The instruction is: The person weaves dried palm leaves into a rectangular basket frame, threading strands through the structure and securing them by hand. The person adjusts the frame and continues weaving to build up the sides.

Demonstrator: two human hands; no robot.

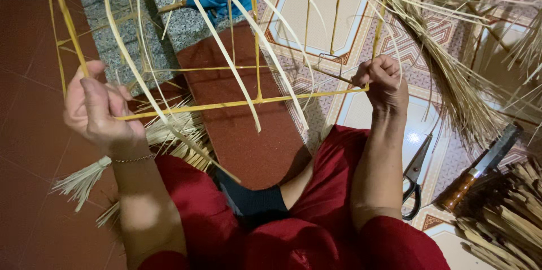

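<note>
Bamboo frame (pixel 226 103) of thin yellow strips is held up over the lap, above the tiled floor (pixel 350 112). Left hand (pixel 99 106) has its fingers closed on the frame's left end; right hand (pixel 384 81) is fisted on the right end, near a thin wire (pixel 324 69). Judged step: bracing the frame while a joint is bound. Next move calls for steady tension. Scissors (pixel 415 177) and knife (pixel 480 168) lie at the floor's right edge beside loose strips (pixel 451 78).

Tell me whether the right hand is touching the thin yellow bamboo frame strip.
Touching. The head view shows the right hand closed in a fist around the end of the thin yellow bamboo frame strip, with no gap visible.
</note>
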